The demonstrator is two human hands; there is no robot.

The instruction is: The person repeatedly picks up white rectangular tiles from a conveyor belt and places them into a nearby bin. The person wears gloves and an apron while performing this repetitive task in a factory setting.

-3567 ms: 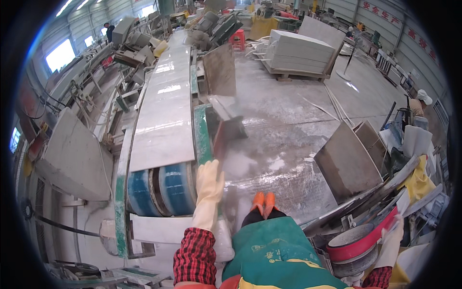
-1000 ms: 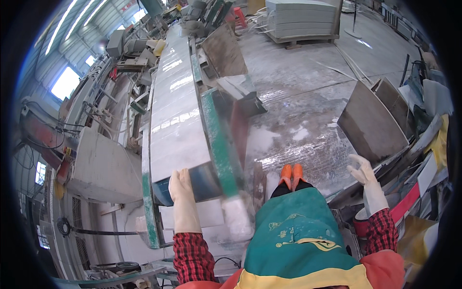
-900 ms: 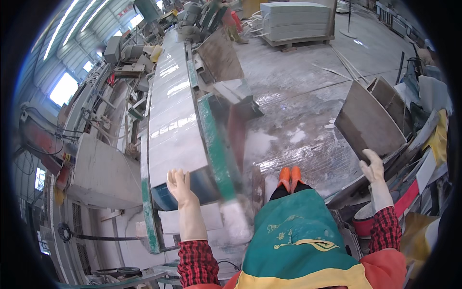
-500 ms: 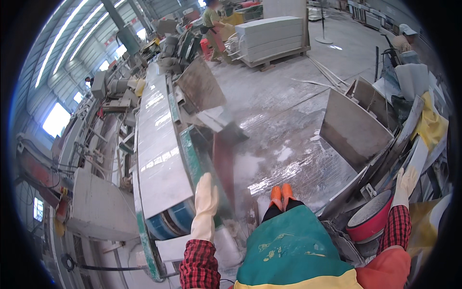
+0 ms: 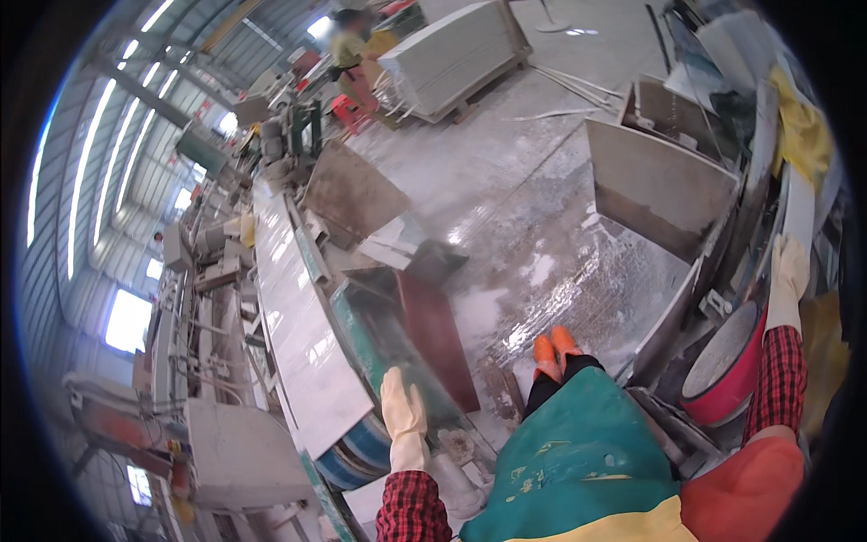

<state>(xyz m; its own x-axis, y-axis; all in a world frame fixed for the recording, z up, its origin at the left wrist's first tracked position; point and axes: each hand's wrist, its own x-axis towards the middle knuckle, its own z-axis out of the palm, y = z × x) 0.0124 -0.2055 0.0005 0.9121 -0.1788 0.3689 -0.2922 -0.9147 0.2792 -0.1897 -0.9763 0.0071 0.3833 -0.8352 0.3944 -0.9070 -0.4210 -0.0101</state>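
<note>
My left hand (image 5: pixel 404 415), in a pale rubber glove, lies flat on the near end of the green-edged conveyor (image 5: pixel 361 316), fingers pointing away from me and holding nothing. A long pale stone slab (image 5: pixel 293 307) lies on the conveyor just left of it. My right hand (image 5: pixel 791 269), also gloved, reaches far right and rests against upright slabs (image 5: pixel 768 172) on a rack; its grip is hidden. Below me are my green apron (image 5: pixel 587 452) and orange shoes (image 5: pixel 553 350).
A dark red panel (image 5: pixel 438 334) leans by the conveyor. A red basin (image 5: pixel 722 375) sits low at the right. A grey slab (image 5: pixel 655 185) stands on the wet floor (image 5: pixel 524 181). Stacked slabs on a pallet (image 5: pixel 452 54) and a person (image 5: pixel 348 45) are far back.
My left hand has stayed on the conveyor's green edge. My right hand rose from beside the red basin to the upright slabs at the right. The view has swung toward the hall's far end.
</note>
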